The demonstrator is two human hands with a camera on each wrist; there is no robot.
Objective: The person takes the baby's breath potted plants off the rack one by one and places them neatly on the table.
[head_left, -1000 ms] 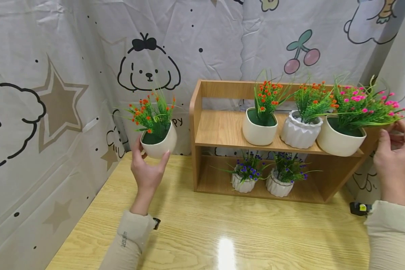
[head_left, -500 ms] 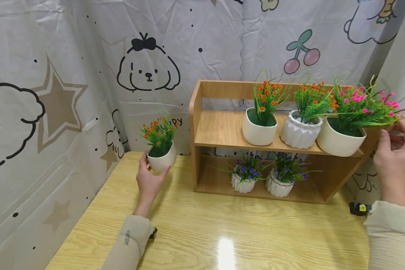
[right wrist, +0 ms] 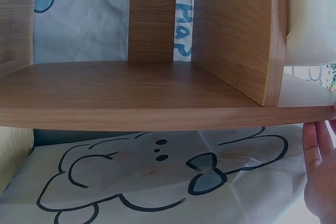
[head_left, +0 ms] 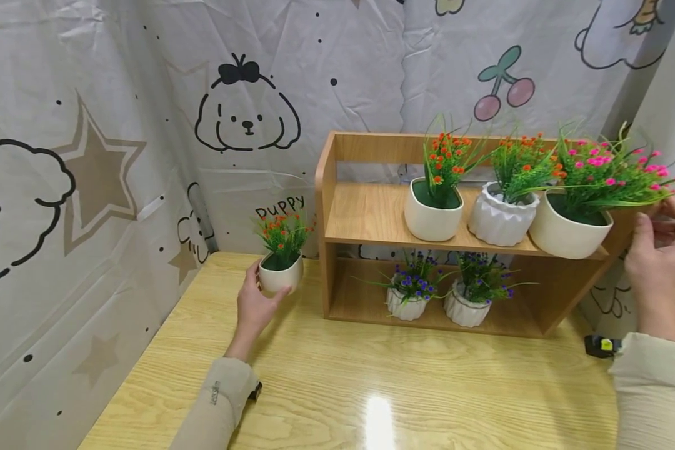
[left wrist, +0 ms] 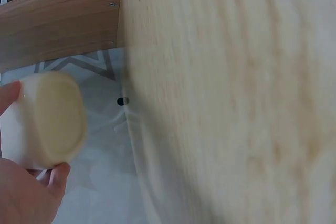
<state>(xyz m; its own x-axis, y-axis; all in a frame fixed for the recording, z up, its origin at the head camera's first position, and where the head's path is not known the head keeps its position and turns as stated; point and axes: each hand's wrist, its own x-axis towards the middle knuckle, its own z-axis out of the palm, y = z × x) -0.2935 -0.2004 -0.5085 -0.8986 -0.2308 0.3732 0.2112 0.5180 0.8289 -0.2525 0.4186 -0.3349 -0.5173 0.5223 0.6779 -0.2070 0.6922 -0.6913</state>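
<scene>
My left hand (head_left: 257, 307) holds a small cream pot (head_left: 282, 277) of artificial plant with orange flowers, left of the wooden shelf (head_left: 382, 215). Thumb and fingers are round the pot's sides. From the left wrist view, the pale underside of the pot (left wrist: 60, 119) shows, raised off the table. At the shelf's upper right end, my right hand (head_left: 660, 269) grips the side panel; the right wrist view catches only part of that hand (right wrist: 320, 166) along the panel's outer face. A pot with pink flowers (head_left: 570, 234) leans its leaves close to the right hand.
On the upper shelf stand a cream pot (head_left: 433, 215) and a ribbed white pot (head_left: 502, 219), both with orange flowers. Below are two ribbed pots with purple flowers (head_left: 407, 303). A black and yellow object (head_left: 600, 346) lies at the table's right. Printed cloth (head_left: 360, 112) hangs behind.
My left hand has carried the orange-flowered pot down and to the right, nearer the shelf's left side. The right hand has stayed at the right panel.
</scene>
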